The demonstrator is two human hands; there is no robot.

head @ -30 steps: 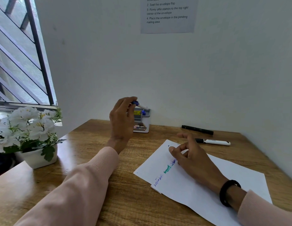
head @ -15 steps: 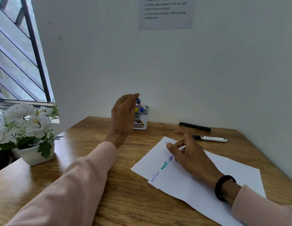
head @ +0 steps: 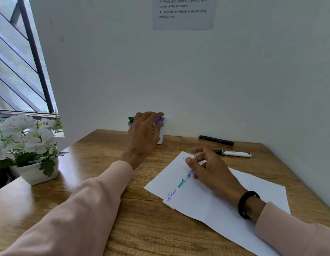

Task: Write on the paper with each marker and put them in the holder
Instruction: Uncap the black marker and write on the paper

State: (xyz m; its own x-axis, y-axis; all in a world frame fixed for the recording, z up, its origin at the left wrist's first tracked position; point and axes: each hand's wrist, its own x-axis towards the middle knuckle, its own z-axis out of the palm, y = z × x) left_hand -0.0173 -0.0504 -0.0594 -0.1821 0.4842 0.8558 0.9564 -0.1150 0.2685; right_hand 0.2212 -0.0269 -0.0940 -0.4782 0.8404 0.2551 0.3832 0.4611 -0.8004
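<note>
Against the wall, holder point(head: 161, 137) sits behind left hand point(head: 143, 134), its grip relaxed, empty.

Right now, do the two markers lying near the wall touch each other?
Apart. The head view shows bare wood between the black marker by the wall and the white marker with a black cap nearer the paper.

- A white pot of white flowers point(head: 29, 145) stands at the near left of the wooden desk point(head: 142, 228).
- A barred window point(head: 16, 58) is at the far left.
- A printed notice point(head: 183, 13) hangs on the far wall point(head: 252, 71).
</note>
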